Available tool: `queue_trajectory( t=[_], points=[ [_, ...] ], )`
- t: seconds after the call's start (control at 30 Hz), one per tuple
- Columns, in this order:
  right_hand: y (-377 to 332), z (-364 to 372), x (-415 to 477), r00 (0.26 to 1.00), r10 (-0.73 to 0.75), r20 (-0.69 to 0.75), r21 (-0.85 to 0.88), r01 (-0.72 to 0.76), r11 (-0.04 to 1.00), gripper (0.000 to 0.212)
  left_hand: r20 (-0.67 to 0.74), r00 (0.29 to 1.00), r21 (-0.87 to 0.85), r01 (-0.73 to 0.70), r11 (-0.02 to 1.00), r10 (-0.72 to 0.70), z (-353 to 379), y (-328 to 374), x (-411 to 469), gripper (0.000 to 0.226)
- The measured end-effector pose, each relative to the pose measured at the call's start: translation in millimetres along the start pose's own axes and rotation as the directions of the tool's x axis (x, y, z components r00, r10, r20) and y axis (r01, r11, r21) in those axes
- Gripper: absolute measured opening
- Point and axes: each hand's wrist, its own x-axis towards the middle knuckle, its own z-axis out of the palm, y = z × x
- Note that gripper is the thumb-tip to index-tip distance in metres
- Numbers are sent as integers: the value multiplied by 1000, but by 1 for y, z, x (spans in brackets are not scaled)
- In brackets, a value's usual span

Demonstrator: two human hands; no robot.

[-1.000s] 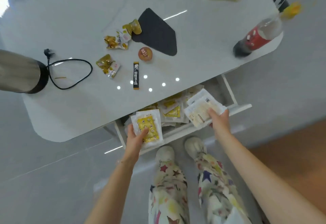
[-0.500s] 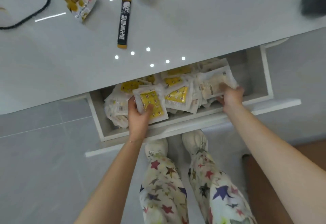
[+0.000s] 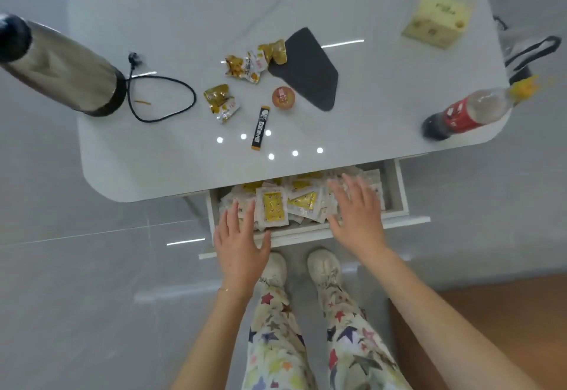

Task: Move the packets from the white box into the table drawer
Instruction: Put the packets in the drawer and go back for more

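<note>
**Packets in open drawer, both hands empty over them**

Packets [image 3: 302,202] lie heaped in the open drawer [image 3: 402,188], white sachets with yellow prints, overlapping, filling it nearly side to side. One yellow-faced packet [image 3: 272,208] lies on top, left of centre.

Left hand [image 3: 241,245] is over the drawer's front left corner, fingers straight and spread, gripping nothing. Right hand [image 3: 357,214] is over the right part of the heap, fingers also straight and spread, nothing held (contact with the packets: cannot tell, blurred).

The drawer sticks out from under the white table [image 3: 184,159]. On the tabletop:
- black stick sachet [image 3: 260,128]
- gold snack wrappers [image 3: 221,102]
- small round tub [image 3: 283,97]
- dark mat [image 3: 310,69]
- black cord [image 3: 162,98]
- metal flask [image 3: 61,67], far left
- cola bottle [image 3: 469,113], right edge
- yellow box [image 3: 435,21], far right corner
</note>
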Motion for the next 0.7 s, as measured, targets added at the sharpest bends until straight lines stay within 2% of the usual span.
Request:
queue_trajectory(
  t=[0.1,0.2,0.33,0.53,0.7],
  points=[
    [-26,-53,-28,998,-64,9,-43,65,997,71,-4,1000,-6,20,1000,-20,-54,13,-25,68],
    [-49,-100,-54,989,-146,-21,-46,145,988,71,-43,998,-93,41,995,-45,-103,21,-48,67],
    [-81,-141,-78,963,-269,-32,-69,266,961,72,-85,994,-122,61,991,-72,-149,25,-75,71],
    [-137,-168,-98,919,-392,51,-137,395,908,72,-150,972,-151,157,976,-179,-184,11,-113,74],
    [-194,-167,-113,827,-548,127,-171,563,809,70,-202,918,-223,296,929,-341,-209,-15,-155,76]
  ],
)
